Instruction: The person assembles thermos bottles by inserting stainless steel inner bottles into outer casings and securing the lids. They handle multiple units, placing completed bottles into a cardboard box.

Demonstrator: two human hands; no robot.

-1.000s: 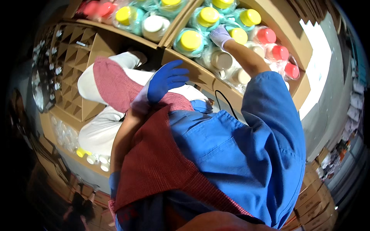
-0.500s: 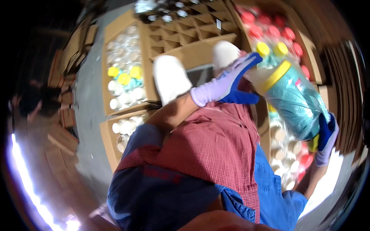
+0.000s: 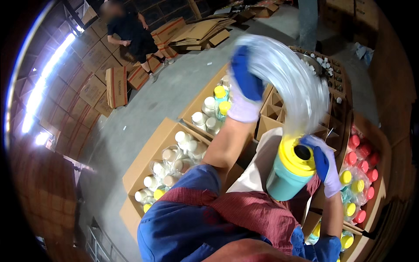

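Observation:
My left hand (image 3: 246, 83), in a lilac and blue glove, is raised ahead of me and closed on a clear plastic bag (image 3: 297, 74). The bag is smeared by motion and arcs down to the right, its lower end by the yellow rim of a teal plastic container (image 3: 286, 181). That container stands tilted before my body, with a dark round opening in its yellow top. Gloved the same way, my right hand (image 3: 323, 163) grips it by the right side of the rim.
Open cartons surround me: white-capped and yellow-capped bottles (image 3: 174, 161) at left, red-capped ones (image 3: 362, 153) at right, a carton with cardboard dividers (image 3: 273, 105) ahead. Flattened cardboard (image 3: 203, 32) lies farther off. A person in dark clothes (image 3: 133, 35) stands at far left beside stacked boxes (image 3: 83, 89).
The teal container has come from my right to the front of my body, now out of its plastic bag. My left hand has swung up and forward with the bag. My view has turned.

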